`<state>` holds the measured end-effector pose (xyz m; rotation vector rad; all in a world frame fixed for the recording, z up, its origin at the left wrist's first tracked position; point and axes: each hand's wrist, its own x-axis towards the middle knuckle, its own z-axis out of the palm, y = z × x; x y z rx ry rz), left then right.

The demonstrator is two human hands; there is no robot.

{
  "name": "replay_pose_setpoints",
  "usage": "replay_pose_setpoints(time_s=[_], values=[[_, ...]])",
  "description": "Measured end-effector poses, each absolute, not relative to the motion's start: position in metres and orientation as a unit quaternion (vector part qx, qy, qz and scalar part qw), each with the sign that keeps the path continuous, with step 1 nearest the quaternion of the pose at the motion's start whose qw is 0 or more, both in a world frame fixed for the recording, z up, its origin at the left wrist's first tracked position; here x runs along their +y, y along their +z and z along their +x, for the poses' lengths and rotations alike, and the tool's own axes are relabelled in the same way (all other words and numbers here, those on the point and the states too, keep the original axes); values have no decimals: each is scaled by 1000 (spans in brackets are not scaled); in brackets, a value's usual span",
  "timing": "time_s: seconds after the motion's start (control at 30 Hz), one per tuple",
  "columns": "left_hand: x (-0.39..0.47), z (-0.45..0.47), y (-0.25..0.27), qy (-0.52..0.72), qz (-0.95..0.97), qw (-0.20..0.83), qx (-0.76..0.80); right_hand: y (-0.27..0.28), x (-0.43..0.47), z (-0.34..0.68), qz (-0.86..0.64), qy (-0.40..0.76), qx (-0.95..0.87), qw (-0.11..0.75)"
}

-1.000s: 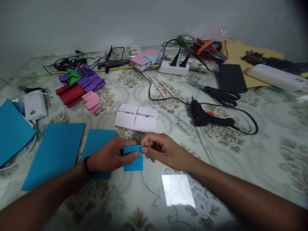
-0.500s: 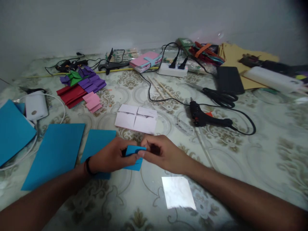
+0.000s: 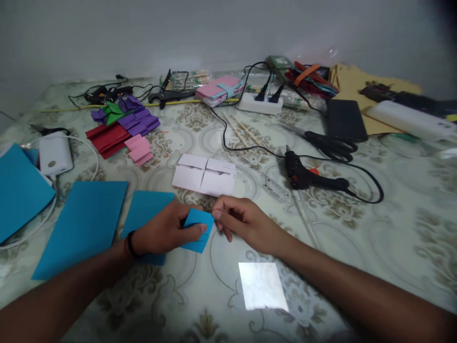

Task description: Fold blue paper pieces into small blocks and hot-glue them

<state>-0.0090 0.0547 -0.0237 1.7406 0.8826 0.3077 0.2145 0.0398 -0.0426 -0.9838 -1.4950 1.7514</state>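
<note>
A small folded piece of blue paper [image 3: 196,217] is held between the thumb and fingers of my left hand [image 3: 167,229], the thumb lying flat across its face. Fold or slit lines show near its lower half. My right hand [image 3: 243,220] pinches at the paper's upper right corner with thumb and index finger, the other fingers curled below. Just beyond the hands lies a folded white paper [image 3: 203,175] with four-part flaps. Beneath my left wrist a blue sheet [image 3: 143,207] rests on the table, partly covered.
More blue sheets [image 3: 85,219] lie left, near a white power bank [image 3: 55,153]. Folded red [image 3: 110,140], purple and pink [image 3: 139,149] papers sit behind. At right are a black glue gun [image 3: 314,175], scissors [image 3: 330,145] and cables; a power strip [image 3: 260,104] stands at the back.
The blue paper's raised upper edge now lies flatter, its face turned more toward me. My right thumb has slid off the face to the corner. The view has shifted slightly.
</note>
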Motion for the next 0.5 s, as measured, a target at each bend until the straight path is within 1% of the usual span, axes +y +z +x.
replay_pose_setpoints(time_s=[0.2, 0.5], values=[[55, -12, -25, 143, 719, 563, 382, -47, 44, 215, -339, 705, -502, 369], [55, -11, -24, 137, 734, 539, 390, -59, 51, 216, -297, 761, -401, 414]])
